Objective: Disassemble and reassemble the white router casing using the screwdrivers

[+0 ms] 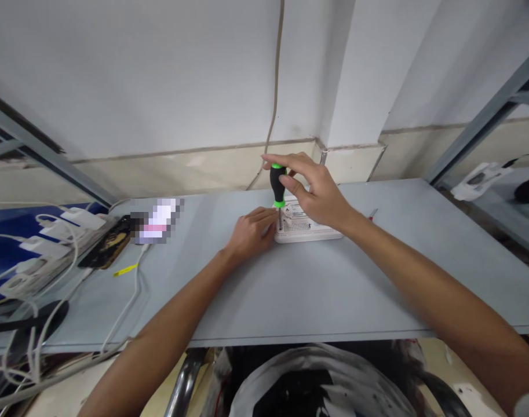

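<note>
A screwdriver [278, 186] with a black and green handle stands upright, its shaft pointing down at the left part of a white breadboard [307, 236]. My right hand [314, 188] grips the handle with thumb and fingers, the index finger stretched over its top. Against the board's left edge, my left hand [253, 231] holds it, with its fingers together near the screwdriver's shaft. The board lies flat on the grey-blue table and has rows of small holes and a few parts on top. My right hand hides some of its far right side. The screwdriver's tip is too small to make out.
A small red-handled tool [372, 215] lies right of the board. On the left are a lit phone [157, 223] on a cable, a dark phone [105, 243], and several white chargers [47, 246] with tangled cables. A wall and metal posts border the table [299, 295].
</note>
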Available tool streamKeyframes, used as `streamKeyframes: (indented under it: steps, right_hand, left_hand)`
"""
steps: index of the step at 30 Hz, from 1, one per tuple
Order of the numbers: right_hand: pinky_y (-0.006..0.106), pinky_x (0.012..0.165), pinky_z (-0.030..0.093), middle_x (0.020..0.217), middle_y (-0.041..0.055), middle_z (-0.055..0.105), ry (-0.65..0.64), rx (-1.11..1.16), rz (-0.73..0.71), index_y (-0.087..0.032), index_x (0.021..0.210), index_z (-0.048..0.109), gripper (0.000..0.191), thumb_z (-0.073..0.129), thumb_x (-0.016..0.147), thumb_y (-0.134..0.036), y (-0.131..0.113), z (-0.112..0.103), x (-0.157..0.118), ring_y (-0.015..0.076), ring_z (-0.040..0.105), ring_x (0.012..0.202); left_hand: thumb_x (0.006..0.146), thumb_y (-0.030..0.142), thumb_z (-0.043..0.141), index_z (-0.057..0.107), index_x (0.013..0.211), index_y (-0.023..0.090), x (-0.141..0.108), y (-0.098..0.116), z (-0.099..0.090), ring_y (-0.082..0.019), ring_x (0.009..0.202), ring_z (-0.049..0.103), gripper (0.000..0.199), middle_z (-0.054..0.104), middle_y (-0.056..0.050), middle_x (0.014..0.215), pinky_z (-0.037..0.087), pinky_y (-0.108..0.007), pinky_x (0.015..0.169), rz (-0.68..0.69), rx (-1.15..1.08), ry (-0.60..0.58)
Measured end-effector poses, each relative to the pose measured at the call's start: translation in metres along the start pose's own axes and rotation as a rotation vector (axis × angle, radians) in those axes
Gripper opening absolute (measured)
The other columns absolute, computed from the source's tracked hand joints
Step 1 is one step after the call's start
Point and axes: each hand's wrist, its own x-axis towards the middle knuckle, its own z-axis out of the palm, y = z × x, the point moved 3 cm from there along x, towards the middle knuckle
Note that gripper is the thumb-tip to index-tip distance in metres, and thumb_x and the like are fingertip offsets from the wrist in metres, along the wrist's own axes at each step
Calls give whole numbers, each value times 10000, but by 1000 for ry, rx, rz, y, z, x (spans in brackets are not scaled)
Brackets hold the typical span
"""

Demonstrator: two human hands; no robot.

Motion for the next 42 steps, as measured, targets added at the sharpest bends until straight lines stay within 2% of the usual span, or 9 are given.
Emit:
streamKeyframes:
  steps: [6,11,14,20,24,30,35,38,42]
  right_hand:
    - [423,918,576,1066,52,678,74,0,22,-276,1120,709,226,698,981,-454,2,1,-2,235,637,1044]
    - [480,1019,557,1241,56,689,19,6,42,-330,1321,626,288,479,1085,-406,0,1,-2,246,626,1181]
    - [425,919,599,1163,60,658,9,-13,66,-314,1228,672,245,590,1032,-435,3,0,-1,238,632,1115]
    - [386,840,607,1172,60,709,17,89,50,-275,1296,657,293,561,1025,-218,0,-2,-2,216,684,1060]
    - [425,880,634,1202,74,705,113,100,-5,-276,1313,673,309,580,1023,-229,-9,-19,1,247,688,1136]
    - [470,871,661,1185,52,713,325,-3,25,-377,1298,631,319,605,1014,-520,2,-59,7,281,730,1090]
    - [437,784,673,1137,55,721,360,-76,83,-384,1286,612,340,575,1012,-582,13,-66,7,282,743,1052]
    - [400,727,670,1142,58,721,345,-67,76,-346,1275,607,352,573,1015,-582,13,-60,8,267,742,1017]
    - [355,650,657,1122,59,716,316,1,51,-310,1251,610,347,602,1008,-559,12,-52,9,245,738,962]
  left_hand:
    - [972,94,519,740,1059,174,0,1,0,-235,1043,754,250,801,-87,1126,626,-347,825,1,8,-9]
    - [958,93,530,745,1118,178,-1,0,0,-242,1081,762,281,799,-83,1168,639,-358,871,7,11,3]
    - [940,75,536,747,1131,183,-2,0,-1,-237,1103,763,305,799,-79,1173,642,-348,882,11,5,0]
    - [940,76,526,756,1126,178,-3,-3,-4,-229,1053,783,313,812,-77,1131,649,-352,874,17,-21,20]
    - [918,103,573,773,1062,184,-1,3,-13,-194,855,790,259,822,-68,970,644,-311,752,28,-128,140]
    - [888,112,591,770,1020,208,1,22,-17,-207,853,794,242,826,-43,946,653,-333,710,82,-165,189]
    - [887,126,599,751,1151,213,0,26,-11,-285,1193,736,317,821,-48,1053,678,-432,868,98,-171,84]
    - [889,136,600,630,1423,237,0,28,-8,-327,1473,520,545,756,-62,1308,612,-545,1058,127,-242,-9]
    - [909,88,562,446,1597,249,0,31,-6,-321,1589,322,716,638,-75,1493,526,-583,1169,161,-291,-59]
